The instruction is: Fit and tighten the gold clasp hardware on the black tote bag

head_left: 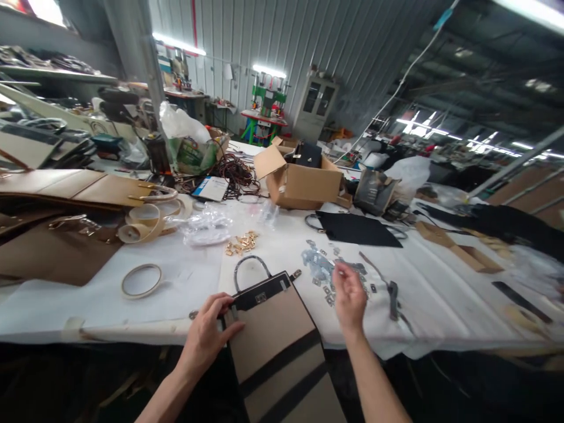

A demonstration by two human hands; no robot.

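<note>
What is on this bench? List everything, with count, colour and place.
bag: 1, tan with black bands, near edge, centre
tape ring: 1, cream, left of the bag
gold fittings: small heap, gold, beyond the bag
metal fittings: scattered heap, grey, right of the bag
black panel: 1, black, behind the metal fittings
box: 1, brown, open, centre back
plastic bags: a few, clear, left of the gold fittings
tan panels: several, tan, far left
cords: 1 bundle, dark brown, left of the box
table: 1, white cover
left hand: on the bag's top left corner
right hand: over the metal fittings, fingers pinched on a small piece
</note>
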